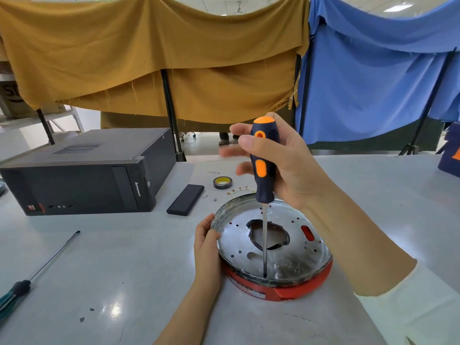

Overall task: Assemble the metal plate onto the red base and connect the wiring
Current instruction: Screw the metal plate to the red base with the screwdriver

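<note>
Metal plate (293, 247) sits on top of red base (293, 291), near the worktop's (124, 270) front edge, right of centre. Right hand (281, 160) wraps the orange-and-navy screwdriver (263, 170) handle, shaft upright, tip down at the plate's near rim, likely driving a fixing screw there. Left hand (206, 247) curls over the plate's left rim, probably steadying it against the turning. No wiring seen connected yet. Small screws (239, 190) lie just behind the plate, tape roll (222, 182) beyond them. Black flat case (185, 199) left of those. Lenovo desktop PC (84, 175) at back left. Second screwdriver (37, 272) at left edge.
</note>
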